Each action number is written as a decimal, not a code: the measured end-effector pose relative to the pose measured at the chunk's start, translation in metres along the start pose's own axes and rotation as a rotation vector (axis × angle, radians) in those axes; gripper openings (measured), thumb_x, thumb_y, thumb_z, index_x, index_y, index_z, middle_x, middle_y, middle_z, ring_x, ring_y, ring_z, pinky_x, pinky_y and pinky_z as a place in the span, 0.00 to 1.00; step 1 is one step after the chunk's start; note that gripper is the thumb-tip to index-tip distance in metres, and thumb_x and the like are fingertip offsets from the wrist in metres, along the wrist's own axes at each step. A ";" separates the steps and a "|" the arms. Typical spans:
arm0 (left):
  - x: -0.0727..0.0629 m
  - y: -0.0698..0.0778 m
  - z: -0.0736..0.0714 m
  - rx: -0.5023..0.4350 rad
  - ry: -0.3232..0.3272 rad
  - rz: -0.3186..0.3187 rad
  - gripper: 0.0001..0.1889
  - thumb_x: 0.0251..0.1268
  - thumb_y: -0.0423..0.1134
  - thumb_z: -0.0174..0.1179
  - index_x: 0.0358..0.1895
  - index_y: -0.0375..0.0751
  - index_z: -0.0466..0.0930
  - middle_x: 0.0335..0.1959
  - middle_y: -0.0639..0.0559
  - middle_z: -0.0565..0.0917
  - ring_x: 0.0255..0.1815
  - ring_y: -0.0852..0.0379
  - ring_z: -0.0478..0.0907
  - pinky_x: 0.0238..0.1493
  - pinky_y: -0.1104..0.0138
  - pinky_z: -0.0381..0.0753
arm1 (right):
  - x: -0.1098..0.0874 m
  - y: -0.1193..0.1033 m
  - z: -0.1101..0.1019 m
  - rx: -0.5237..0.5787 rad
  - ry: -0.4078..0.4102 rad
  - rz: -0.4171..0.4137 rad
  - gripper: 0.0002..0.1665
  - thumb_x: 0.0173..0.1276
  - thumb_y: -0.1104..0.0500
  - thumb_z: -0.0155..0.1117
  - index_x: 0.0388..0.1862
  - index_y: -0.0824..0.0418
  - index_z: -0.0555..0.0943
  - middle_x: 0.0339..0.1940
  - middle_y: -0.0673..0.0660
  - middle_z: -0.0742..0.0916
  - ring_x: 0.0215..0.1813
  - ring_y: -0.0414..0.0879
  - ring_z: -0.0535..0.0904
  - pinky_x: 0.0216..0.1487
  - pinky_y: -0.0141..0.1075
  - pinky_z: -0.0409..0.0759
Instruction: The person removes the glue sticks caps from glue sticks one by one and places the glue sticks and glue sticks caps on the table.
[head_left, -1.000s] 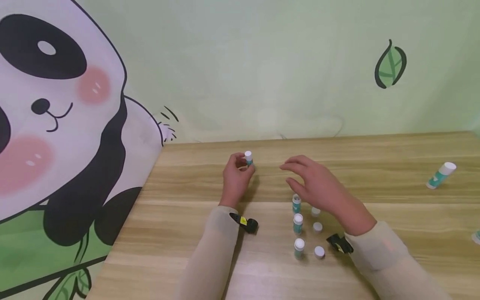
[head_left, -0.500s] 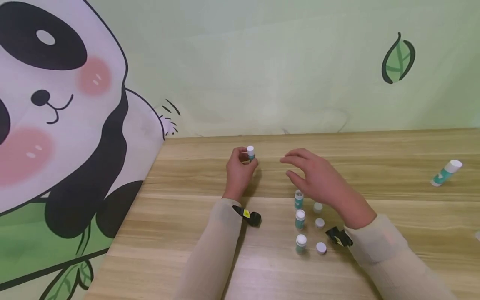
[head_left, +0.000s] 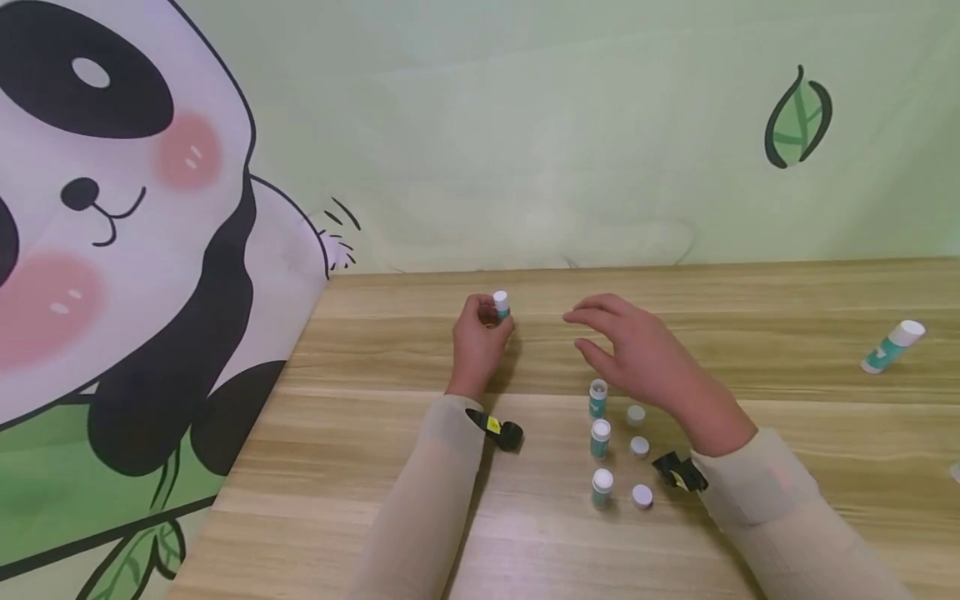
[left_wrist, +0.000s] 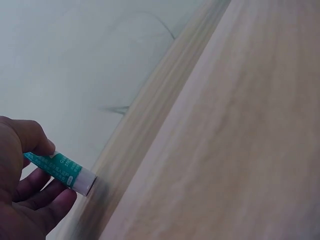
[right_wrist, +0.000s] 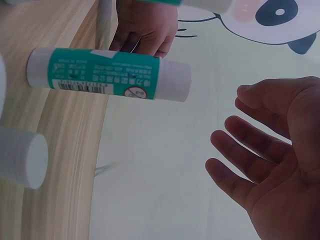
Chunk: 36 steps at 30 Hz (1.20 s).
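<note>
In the head view my left hand [head_left: 480, 348] pinches a small teal-and-white glue stick [head_left: 502, 304], upright with its white end up, near the back of the table. In the left wrist view, thumb and fingers hold that glue stick [left_wrist: 62, 169] by its teal label, one white end close to the wood. My right hand [head_left: 637, 354] hovers with fingers apart and nothing between them. Just below it stands a glue stick [head_left: 597, 400], in a column with a second glue stick [head_left: 600, 440] and a third glue stick [head_left: 602, 489].
Three white caps lie right of the column: the far cap [head_left: 636, 416], the middle cap [head_left: 639, 447] and the near cap [head_left: 642, 497]. Another glue stick [head_left: 892, 347] stands far right. Behind the wooden table [head_left: 337, 467] rises a wall [head_left: 525, 150] with a painted panda.
The head view has shifted slightly, so the table appears a little higher. My left hand keeps its hold on the glue stick. My right hand stays nearly still, fingers spread.
</note>
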<state>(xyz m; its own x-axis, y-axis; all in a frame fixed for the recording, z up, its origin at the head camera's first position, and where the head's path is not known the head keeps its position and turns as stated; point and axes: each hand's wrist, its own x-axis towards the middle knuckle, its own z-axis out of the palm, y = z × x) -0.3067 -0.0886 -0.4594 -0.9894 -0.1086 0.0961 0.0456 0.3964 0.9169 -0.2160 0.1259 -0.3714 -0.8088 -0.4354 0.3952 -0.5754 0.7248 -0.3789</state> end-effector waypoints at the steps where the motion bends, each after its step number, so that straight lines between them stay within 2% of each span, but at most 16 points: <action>1: 0.000 0.000 0.000 0.002 -0.003 -0.002 0.17 0.62 0.36 0.62 0.52 0.45 0.71 0.48 0.48 0.79 0.50 0.53 0.78 0.50 0.62 0.81 | 0.000 0.000 0.000 0.000 -0.002 0.002 0.19 0.68 0.60 0.62 0.57 0.61 0.80 0.58 0.61 0.81 0.59 0.57 0.79 0.59 0.52 0.77; 9: 0.000 0.000 0.000 -0.003 -0.016 0.008 0.16 0.61 0.37 0.62 0.51 0.46 0.70 0.45 0.49 0.78 0.48 0.54 0.78 0.45 0.64 0.82 | 0.001 0.000 -0.005 -0.001 0.015 0.019 0.19 0.68 0.61 0.62 0.57 0.62 0.80 0.57 0.61 0.81 0.59 0.58 0.79 0.60 0.53 0.76; 17: 0.002 0.003 0.001 -0.014 -0.024 0.031 0.16 0.58 0.35 0.63 0.50 0.41 0.73 0.45 0.48 0.80 0.48 0.53 0.78 0.46 0.64 0.82 | 0.005 -0.002 -0.009 0.012 0.013 0.022 0.19 0.68 0.61 0.62 0.58 0.62 0.79 0.58 0.62 0.81 0.60 0.58 0.78 0.60 0.53 0.76; 22: -0.002 0.008 0.003 0.000 -0.051 0.074 0.17 0.57 0.35 0.62 0.50 0.40 0.74 0.44 0.49 0.80 0.47 0.54 0.78 0.46 0.65 0.82 | 0.007 -0.005 -0.010 0.022 0.013 0.012 0.19 0.69 0.60 0.61 0.58 0.62 0.79 0.59 0.62 0.80 0.60 0.58 0.78 0.60 0.53 0.76; 29: -0.008 0.019 0.006 0.051 -0.070 0.184 0.15 0.56 0.34 0.63 0.47 0.39 0.75 0.41 0.49 0.80 0.44 0.55 0.78 0.43 0.66 0.81 | 0.009 -0.006 -0.009 0.034 0.028 -0.003 0.19 0.69 0.61 0.61 0.58 0.61 0.80 0.58 0.61 0.81 0.60 0.58 0.78 0.60 0.53 0.76; 36: -0.013 0.024 0.008 0.077 -0.084 0.225 0.15 0.55 0.34 0.63 0.47 0.39 0.76 0.41 0.50 0.80 0.43 0.56 0.78 0.44 0.66 0.81 | 0.011 -0.004 -0.007 0.041 0.039 -0.018 0.19 0.68 0.61 0.62 0.57 0.62 0.79 0.58 0.61 0.81 0.60 0.57 0.77 0.61 0.52 0.76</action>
<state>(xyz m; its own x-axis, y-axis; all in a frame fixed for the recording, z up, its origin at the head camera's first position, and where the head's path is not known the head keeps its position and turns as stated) -0.2935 -0.0706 -0.4412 -0.9637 0.0655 0.2590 0.2587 0.4704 0.8437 -0.2221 0.1216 -0.3598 -0.7936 -0.4260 0.4344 -0.5947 0.6942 -0.4056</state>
